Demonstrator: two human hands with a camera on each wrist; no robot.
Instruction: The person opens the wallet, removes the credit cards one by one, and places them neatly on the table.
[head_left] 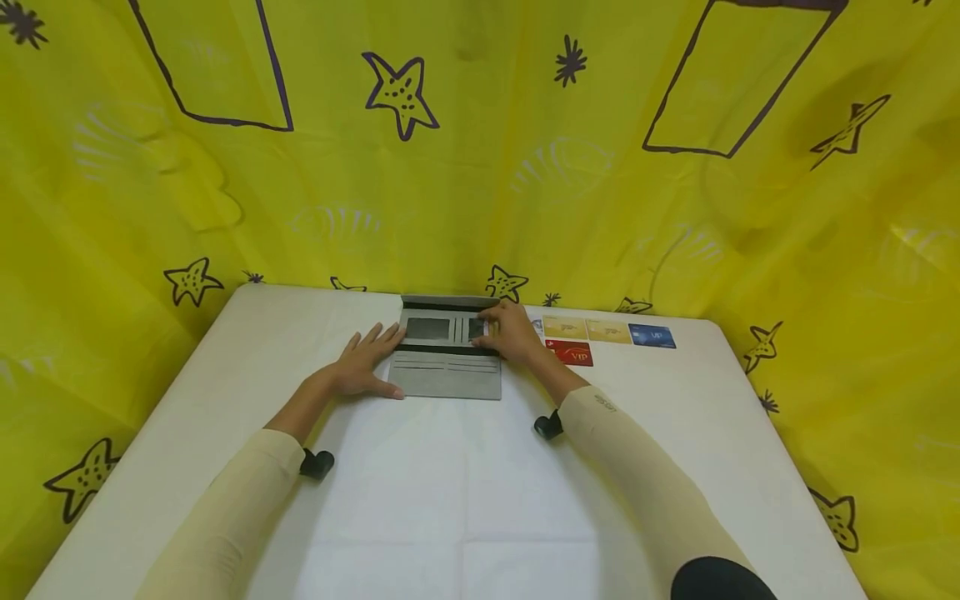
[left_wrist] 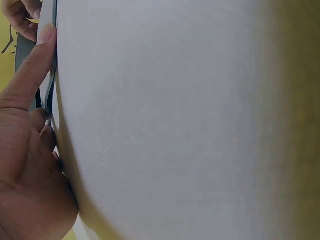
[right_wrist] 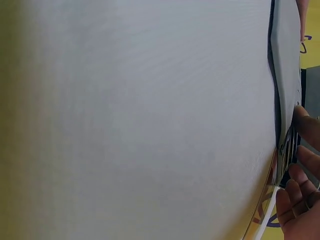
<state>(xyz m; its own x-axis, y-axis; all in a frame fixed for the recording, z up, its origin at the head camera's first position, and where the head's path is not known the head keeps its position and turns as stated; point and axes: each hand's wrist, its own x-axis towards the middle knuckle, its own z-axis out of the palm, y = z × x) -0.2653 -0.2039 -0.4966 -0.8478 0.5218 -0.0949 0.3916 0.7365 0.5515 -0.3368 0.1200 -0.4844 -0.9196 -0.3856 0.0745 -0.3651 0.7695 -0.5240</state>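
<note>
While the grey wallet (head_left: 448, 350) lies unfolded at the far middle of the white tabletop (head_left: 465, 500), my left hand (head_left: 365, 365) rests flat, fingers straight, against its left edge, and my right hand (head_left: 510, 332) presses on its upper right pocket, beside a row of cards (head_left: 607, 333), grip holding nothing.

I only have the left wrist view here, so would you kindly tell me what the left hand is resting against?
Observer: The left hand lies flat on the table, fingers touching the left edge of an open grey wallet.
Operator: Thank you, and where is the right hand?
Observer: The right hand rests on the wallet's right side, fingers at its window pocket.
Operator: Is anything else nearby?
Observer: Cards lie in a row right of the wallet, a red one nearer.
</note>
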